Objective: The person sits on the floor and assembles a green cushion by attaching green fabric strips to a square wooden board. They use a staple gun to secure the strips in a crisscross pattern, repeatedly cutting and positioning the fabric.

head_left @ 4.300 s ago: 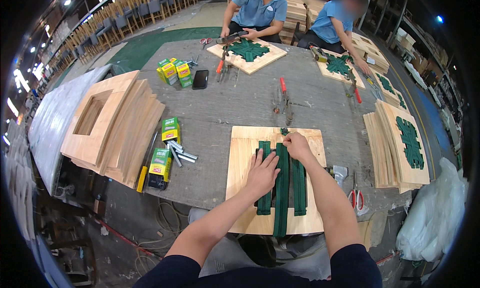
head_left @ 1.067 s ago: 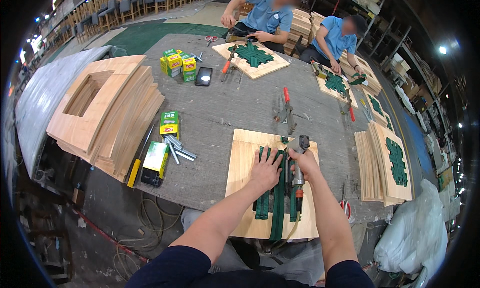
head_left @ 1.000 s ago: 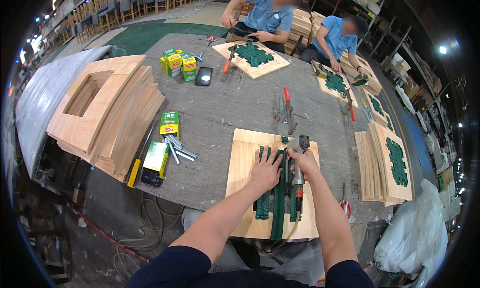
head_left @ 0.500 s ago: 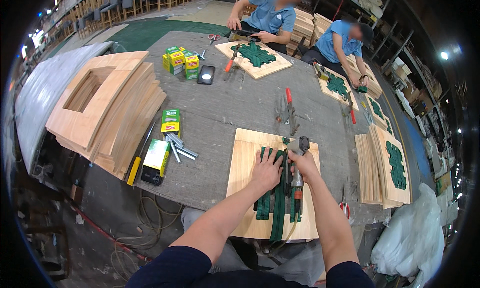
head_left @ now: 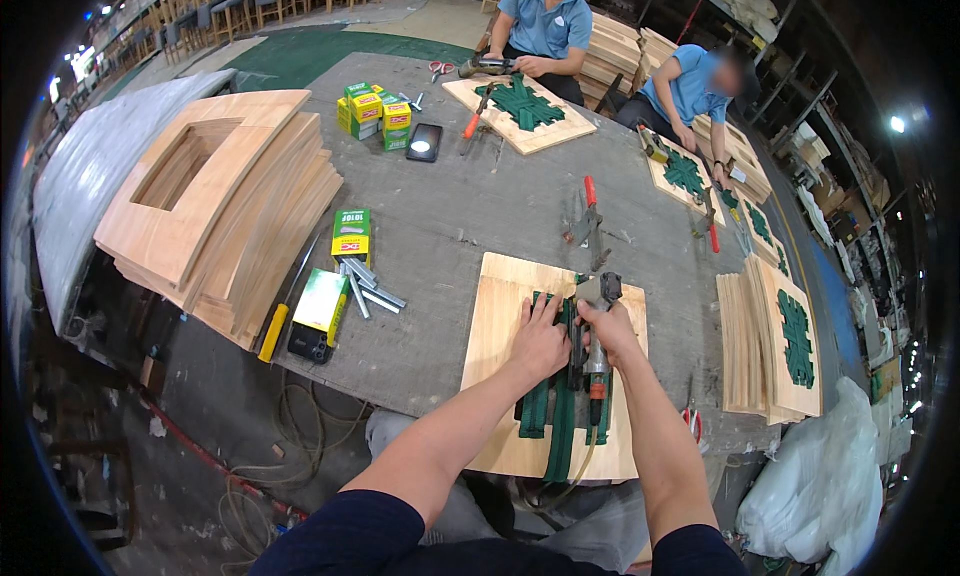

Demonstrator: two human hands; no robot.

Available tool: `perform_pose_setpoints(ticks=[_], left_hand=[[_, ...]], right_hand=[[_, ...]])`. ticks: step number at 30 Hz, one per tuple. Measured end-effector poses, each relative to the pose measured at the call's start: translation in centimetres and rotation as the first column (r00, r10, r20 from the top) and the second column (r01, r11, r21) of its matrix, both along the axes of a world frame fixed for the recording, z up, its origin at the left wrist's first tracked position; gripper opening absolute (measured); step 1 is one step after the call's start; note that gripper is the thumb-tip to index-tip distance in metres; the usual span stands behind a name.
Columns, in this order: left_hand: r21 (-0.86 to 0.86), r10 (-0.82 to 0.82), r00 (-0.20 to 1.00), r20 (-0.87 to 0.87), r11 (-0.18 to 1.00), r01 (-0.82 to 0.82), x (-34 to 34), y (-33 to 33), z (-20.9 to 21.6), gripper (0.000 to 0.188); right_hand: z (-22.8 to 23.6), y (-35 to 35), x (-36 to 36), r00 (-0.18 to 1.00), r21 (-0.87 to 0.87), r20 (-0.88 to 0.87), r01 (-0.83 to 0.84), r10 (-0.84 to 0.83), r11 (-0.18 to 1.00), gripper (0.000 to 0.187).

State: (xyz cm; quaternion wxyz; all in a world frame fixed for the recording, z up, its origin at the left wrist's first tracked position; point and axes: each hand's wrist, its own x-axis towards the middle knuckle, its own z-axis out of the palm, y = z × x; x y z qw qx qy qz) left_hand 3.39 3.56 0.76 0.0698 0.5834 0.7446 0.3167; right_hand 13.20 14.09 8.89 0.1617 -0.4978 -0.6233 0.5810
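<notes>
A wooden panel point(head_left: 490, 316) lies on the table in front of me, with dark green webbing straps point(head_left: 562, 431) running lengthwise over it. My left hand point(head_left: 542, 341) rests flat on the straps, fingers spread towards the panel's far side. Close beside it, my right hand point(head_left: 610, 331) is wrapped around a pneumatic staple gun point(head_left: 600, 294), whose grey head stands over the panel's far part. The gun's nose and its contact with the webbing are hidden. From its lower end a thin hose point(head_left: 583, 461) runs towards me.
Beyond the panel lie red-handled pliers point(head_left: 590, 221). At left are stacked cut-out panels point(head_left: 225, 211), staple boxes point(head_left: 350, 238), loose staple strips point(head_left: 375, 291) and a yellow-handled screwdriver point(head_left: 273, 333). Webbed panels point(head_left: 795, 336) stand at right by red-handled scissors point(head_left: 692, 421). Two co-workers point(head_left: 545, 31) work across the table.
The whole view has shifted slightly. My staple gun sits slightly further left on the panel. The far co-worker's tool and hands have come down nearer their panel; the other co-worker's hands have moved slightly.
</notes>
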Motion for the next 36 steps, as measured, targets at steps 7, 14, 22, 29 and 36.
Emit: perform_pose_setpoints(ticks=[7, 14, 22, 29, 36], left_hand=[[0.015, 0.011, 0.999, 0.033, 1.0, -0.012, -0.1, 0.2, -0.2, 0.033], [0.051, 0.008, 0.998, 0.054, 0.999, -0.011, 0.2, 0.2, -0.3, 0.033], [0.002, 0.01, 0.999, 0.042, 1.0, -0.01, 0.0, 0.2, -0.2, 0.033], [0.029, 0.002, 0.999, 0.051, 1.0, -0.004, 0.0, 0.2, -0.4, 0.033], [0.028, -0.003, 0.999, 0.046, 1.0, 0.002, 0.0, 0.2, -0.2, 0.033]], right_hand=[[0.6, -0.4, -0.4, 0.999, 0.021, 0.048, -0.019, 0.018, 1.0, 0.02], [0.4, -0.2, 0.0, 0.997, 0.022, 0.079, -0.026, 0.024, 0.999, 0.02], [0.6, 0.0, 0.3, 0.994, 0.039, 0.107, -0.008, 0.004, 0.999, 0.018], [0.4, 0.6, 1.0, 0.999, 0.042, 0.042, 0.018, -0.02, 0.999, 0.022], [0.1, 1.2, 1.1, 0.993, 0.051, 0.114, 0.034, -0.04, 0.998, 0.025]])
